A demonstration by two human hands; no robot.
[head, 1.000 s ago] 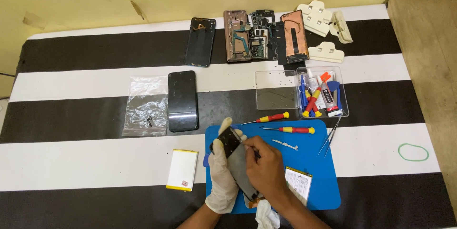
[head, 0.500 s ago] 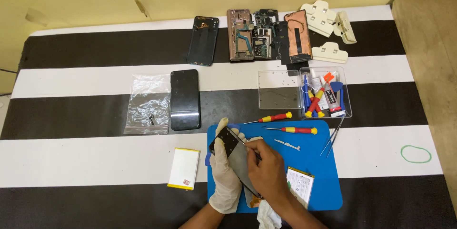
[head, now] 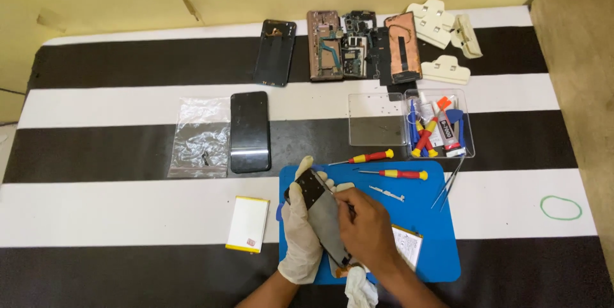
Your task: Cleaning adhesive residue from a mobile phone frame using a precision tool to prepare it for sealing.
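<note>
Gloved left hand [head: 300,237] fingers wrap the phone panel [head: 323,215], bare right hand [head: 366,226] fingers pinch its edge above the blue mat [head: 428,218]; work slowly, screwdrivers [head: 384,164] just beyond.

Over the blue work mat [head: 428,231], the gloved left hand [head: 300,237] grips a dark phone panel [head: 323,215] from its left edge, tilted, while the bare right hand [head: 368,228] presses fingertips on its right side. On the mat's upper part lie two red-and-yellow screwdrivers [head: 390,164]. Left of the mat rests a white battery [head: 247,223]; above the mat stands a clear tool box [head: 441,130].
</note>
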